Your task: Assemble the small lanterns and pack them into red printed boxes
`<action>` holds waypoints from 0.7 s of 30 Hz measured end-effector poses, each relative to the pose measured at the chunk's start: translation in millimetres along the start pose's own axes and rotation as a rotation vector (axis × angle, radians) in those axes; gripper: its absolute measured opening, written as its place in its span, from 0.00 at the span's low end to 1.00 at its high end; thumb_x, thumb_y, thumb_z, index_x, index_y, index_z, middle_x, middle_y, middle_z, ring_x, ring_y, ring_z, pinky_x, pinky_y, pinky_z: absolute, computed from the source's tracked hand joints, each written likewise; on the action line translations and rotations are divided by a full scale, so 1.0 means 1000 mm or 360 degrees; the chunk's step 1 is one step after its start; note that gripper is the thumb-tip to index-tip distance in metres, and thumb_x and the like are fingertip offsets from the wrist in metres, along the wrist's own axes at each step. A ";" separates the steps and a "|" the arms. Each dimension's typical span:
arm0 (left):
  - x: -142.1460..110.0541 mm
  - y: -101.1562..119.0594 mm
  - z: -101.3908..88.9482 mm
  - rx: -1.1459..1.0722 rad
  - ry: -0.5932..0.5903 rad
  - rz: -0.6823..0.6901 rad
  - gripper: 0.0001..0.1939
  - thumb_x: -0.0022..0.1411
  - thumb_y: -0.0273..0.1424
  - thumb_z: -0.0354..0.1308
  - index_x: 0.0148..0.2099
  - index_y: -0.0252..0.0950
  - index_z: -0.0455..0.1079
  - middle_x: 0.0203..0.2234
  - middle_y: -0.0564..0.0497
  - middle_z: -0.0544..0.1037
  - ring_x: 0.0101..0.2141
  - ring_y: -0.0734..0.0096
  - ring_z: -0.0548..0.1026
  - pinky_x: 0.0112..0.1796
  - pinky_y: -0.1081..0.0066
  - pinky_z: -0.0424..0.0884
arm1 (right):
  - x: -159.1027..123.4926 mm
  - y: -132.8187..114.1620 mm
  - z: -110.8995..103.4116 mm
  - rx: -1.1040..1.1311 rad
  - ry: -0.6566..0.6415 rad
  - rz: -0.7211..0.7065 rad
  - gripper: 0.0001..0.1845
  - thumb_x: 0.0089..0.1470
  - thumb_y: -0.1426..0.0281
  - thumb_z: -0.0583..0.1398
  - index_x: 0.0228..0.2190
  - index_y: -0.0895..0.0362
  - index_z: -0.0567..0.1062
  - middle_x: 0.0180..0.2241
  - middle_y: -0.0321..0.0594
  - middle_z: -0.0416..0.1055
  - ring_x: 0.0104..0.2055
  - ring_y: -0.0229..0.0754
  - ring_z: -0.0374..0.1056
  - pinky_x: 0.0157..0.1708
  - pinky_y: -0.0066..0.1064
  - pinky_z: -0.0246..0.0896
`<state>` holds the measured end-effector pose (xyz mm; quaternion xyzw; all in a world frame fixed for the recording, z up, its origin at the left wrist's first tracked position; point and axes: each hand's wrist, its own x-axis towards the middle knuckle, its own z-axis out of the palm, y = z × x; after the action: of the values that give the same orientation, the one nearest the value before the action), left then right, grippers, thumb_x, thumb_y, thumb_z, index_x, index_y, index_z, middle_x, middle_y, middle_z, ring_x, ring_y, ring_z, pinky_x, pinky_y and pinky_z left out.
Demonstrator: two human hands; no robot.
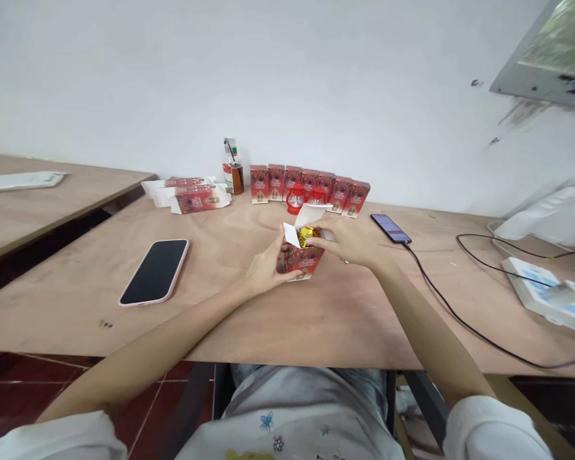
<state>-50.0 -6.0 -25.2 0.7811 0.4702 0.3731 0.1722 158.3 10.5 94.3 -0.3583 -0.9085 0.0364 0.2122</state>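
Observation:
A small red printed box (pixel 305 260) stands on the table in front of me with its white flaps folded up. My left hand (pixel 269 263) is wrapped round the box's left side, thumb across its front. At the box's mouth, my right hand (pixel 347 241) pinches a shiny gold-wrapped piece (pixel 306 235), which sits partly inside the opening; its lower part is hidden. Just behind the box are two small red lanterns (pixel 296 198) with clear middles. Several closed red boxes (pixel 276 183) stand in a row along the wall.
Flattened red and white cartons (pixel 201 197) lie at the back left beside a brown pen holder (pixel 233 177). A pink-edged phone (pixel 154 273) is at left. To the right are a charging phone (pixel 391 228), its black cable (pixel 441 308) and a white power strip (pixel 546 291).

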 end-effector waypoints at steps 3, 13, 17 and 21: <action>0.000 0.000 0.000 0.0027 -0.0014 0.0039 0.55 0.53 0.46 0.62 0.69 0.42 0.28 0.52 0.44 0.71 0.44 0.60 0.76 0.44 0.63 0.72 | 0.000 0.001 0.002 0.0035 0.0010 -0.0059 0.14 0.56 0.63 0.59 0.42 0.55 0.78 0.40 0.42 0.77 0.41 0.45 0.71 0.40 0.33 0.61; 0.000 0.001 -0.006 0.0105 -0.0004 0.0195 0.44 0.54 0.42 0.63 0.67 0.49 0.44 0.50 0.49 0.67 0.40 0.66 0.75 0.42 0.65 0.73 | 0.001 0.021 0.009 0.0711 0.0434 0.0046 0.18 0.53 0.79 0.49 0.38 0.57 0.76 0.41 0.41 0.75 0.46 0.41 0.71 0.48 0.37 0.63; 0.001 0.001 -0.007 -0.0001 0.0024 0.0246 0.41 0.53 0.41 0.64 0.65 0.48 0.49 0.52 0.48 0.67 0.41 0.66 0.75 0.43 0.65 0.73 | 0.005 0.029 0.017 0.0778 0.0653 0.0048 0.16 0.50 0.74 0.59 0.43 0.55 0.72 0.47 0.42 0.70 0.49 0.42 0.67 0.51 0.38 0.62; 0.003 -0.002 -0.009 -0.0072 0.0036 0.0292 0.40 0.51 0.41 0.65 0.63 0.46 0.52 0.52 0.47 0.67 0.42 0.63 0.74 0.42 0.62 0.73 | 0.007 0.018 0.019 0.0866 0.0573 0.0131 0.40 0.44 0.64 0.67 0.57 0.49 0.59 0.59 0.45 0.57 0.54 0.45 0.63 0.53 0.41 0.61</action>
<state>-57.0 -3.3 -19.3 0.8126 0.3900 0.4065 0.1495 157.6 30.2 75.1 -0.3257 -0.7980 0.2224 0.4556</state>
